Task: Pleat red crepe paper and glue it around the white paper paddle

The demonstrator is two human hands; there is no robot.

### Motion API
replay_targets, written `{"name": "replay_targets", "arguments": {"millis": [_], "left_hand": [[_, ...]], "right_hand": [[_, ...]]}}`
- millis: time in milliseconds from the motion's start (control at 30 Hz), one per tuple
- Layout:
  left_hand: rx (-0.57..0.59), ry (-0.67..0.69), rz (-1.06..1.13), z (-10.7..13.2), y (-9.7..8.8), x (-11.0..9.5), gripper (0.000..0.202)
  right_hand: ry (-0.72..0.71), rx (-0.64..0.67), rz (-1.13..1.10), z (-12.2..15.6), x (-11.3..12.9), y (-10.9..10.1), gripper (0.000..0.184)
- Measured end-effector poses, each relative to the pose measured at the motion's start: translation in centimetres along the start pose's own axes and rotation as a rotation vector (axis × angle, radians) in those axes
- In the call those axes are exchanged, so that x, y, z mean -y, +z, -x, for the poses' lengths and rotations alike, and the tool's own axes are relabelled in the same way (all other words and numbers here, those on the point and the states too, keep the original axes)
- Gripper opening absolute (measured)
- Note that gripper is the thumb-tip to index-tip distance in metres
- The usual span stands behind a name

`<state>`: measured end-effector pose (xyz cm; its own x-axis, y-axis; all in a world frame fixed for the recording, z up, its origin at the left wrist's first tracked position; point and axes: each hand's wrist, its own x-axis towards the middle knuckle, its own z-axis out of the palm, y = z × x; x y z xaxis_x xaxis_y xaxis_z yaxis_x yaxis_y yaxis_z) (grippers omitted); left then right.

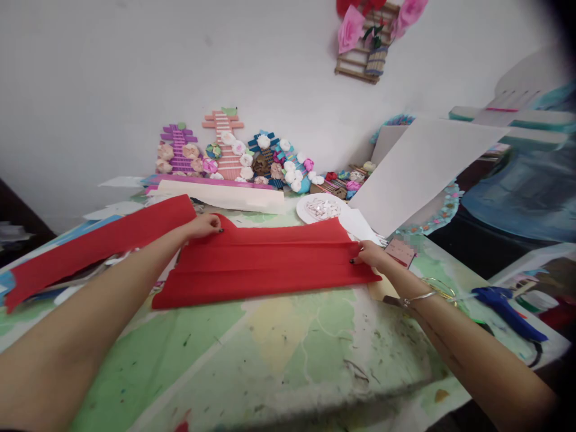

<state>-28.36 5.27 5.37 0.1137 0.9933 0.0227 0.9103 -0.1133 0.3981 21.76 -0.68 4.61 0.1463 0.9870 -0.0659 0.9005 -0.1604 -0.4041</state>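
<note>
A wide sheet of red crepe paper [261, 264] lies across the table with long creases running along it. My left hand [204, 227] pinches its far left edge, thumb against fingers. At the right end, my right hand [366, 254] grips the paper's edge between thumb and fingers. Behind the left forearm a second strip of red crepe paper [103, 237] lies slantwise over other papers. Just past the right hand lies a small pink card or box [400, 252], and part of a scissors-like dark handle [395, 301] shows beside the wrist.
A white plate [302, 210] of small white pieces stands behind the red sheet. Craft boards with paper flowers [225, 144] lean on the wall. At right are a blue glue gun [510, 309], a yellow wire ring [438, 288] and a large white sheet [418, 174]. The patterned tablecloth [270, 360] covers the front.
</note>
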Motion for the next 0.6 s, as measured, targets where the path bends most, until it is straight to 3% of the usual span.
{"name": "replay_targets", "arguments": {"millis": [233,467,600], "left_hand": [[-0.246,-0.005,-0.038,0.1,0.2,0.9,0.013],[-0.472,-0.062,-0.126,-0.9,0.1,0.6,0.022],[-0.454,-0.097,-0.255,-1.3,0.5,-0.2,0.027]], "right_hand": [[-0.019,-0.067,0.009,-0.2,0.6,0.5,0.04],[-0.01,-0.094,0.046,-0.6,1.1,0.6,0.022],[-0.02,-0.06,0.067,-0.6,1.1,0.4,0.026]]}}
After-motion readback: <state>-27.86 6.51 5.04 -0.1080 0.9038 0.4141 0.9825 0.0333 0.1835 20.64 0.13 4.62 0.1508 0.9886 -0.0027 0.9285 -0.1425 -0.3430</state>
